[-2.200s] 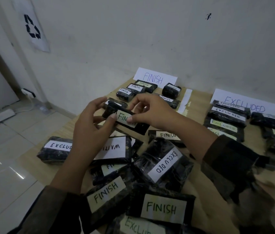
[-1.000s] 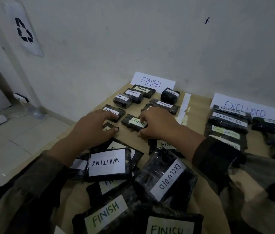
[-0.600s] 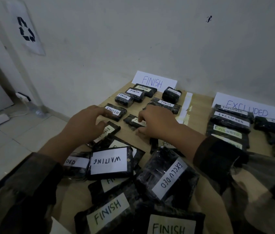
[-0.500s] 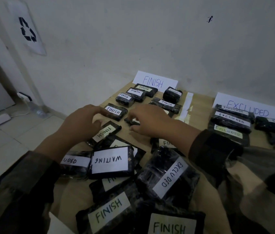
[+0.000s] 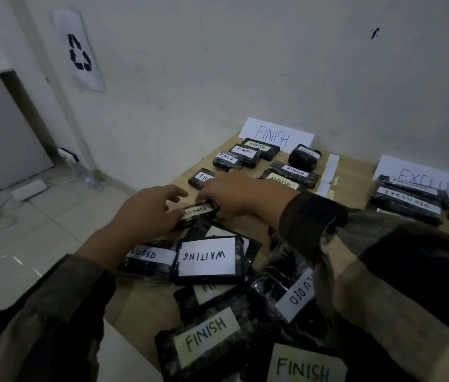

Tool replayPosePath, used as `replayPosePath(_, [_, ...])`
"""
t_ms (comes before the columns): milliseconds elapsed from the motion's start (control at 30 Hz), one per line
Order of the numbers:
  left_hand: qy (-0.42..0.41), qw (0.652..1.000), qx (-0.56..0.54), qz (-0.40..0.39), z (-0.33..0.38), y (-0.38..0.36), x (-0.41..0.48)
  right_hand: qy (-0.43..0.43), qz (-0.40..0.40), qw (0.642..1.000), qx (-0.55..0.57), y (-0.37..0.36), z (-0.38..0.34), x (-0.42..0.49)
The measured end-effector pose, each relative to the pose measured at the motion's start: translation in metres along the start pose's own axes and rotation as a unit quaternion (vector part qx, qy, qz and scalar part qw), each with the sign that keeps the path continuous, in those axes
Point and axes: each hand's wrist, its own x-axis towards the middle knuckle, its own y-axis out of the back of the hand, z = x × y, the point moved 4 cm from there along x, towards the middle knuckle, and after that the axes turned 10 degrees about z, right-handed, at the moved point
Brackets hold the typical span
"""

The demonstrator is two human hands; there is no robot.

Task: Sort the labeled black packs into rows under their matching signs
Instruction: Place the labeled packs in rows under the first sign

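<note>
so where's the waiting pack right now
Head view, lower centre: the WAITING pack lies label-up just right of an EXCLUDED pack, below the left hand.

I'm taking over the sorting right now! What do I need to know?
Left hand and right hand touch the ends of a small FINISH pack; grip unclear.
Done: sorted packs lie in rows under the FINISH sign and the EXCLUDED sign.
Left: the near pile, mixing a WAITING pack, a big FINISH pack and an EXCLUDED pack. No WAITING sign in view.
</note>
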Motion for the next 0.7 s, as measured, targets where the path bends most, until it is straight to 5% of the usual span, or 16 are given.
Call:
replayPosePath(300, [-0.009, 0.999, -0.015, 0.042, 0.003, 0.009, 0.000, -0.073, 0.140, 0.987, 0.013, 0.009, 0.002, -0.014])
replayPosePath(467, [-0.004, 0.999, -0.021, 0.035, 0.003, 0.012, -0.004, -0.161, 0.150, 0.963, 0.158, 0.010, 0.005, -0.019])
replayPosePath(533, [0.007, 0.998, -0.047, 0.029, 0.003, 0.011, -0.004, -0.200, 0.158, 0.924, 0.284, 0.011, 0.005, -0.022])
replayPosePath(633, [0.052, 0.990, -0.132, 0.016, 0.007, 0.009, -0.003, -0.261, 0.158, 0.811, 0.499, 0.013, 0.000, -0.027])
replayPosePath(700, [0.099, 0.967, -0.234, 0.010, 0.008, 0.008, -0.002, -0.276, 0.155, 0.769, 0.556, 0.015, -0.004, -0.029])
